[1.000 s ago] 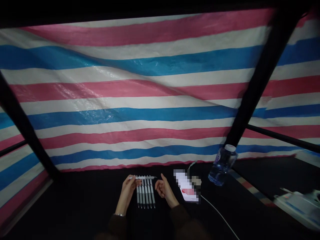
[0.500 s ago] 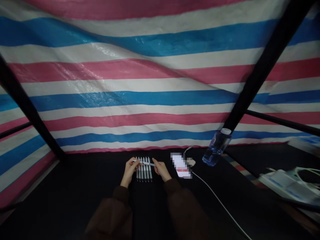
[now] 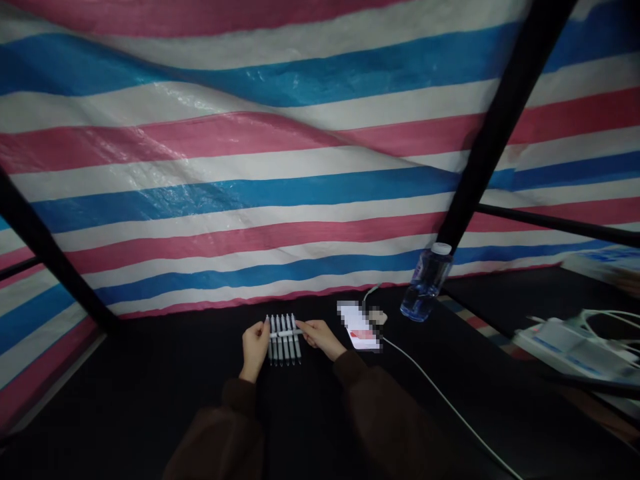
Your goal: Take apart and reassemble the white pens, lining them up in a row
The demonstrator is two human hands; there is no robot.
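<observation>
Our left grip (image 3: 255,348) and our right grip (image 3: 320,337) are pinching the two ends of one white pen (image 3: 286,333), which lies crosswise over a row of parallel pens (image 3: 283,353), long axis between the grips.

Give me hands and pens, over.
Left hand and right hand on one pen. Pen crosswise over pen row. Pixelated item right of right hand, bottle beyond it.
</observation>
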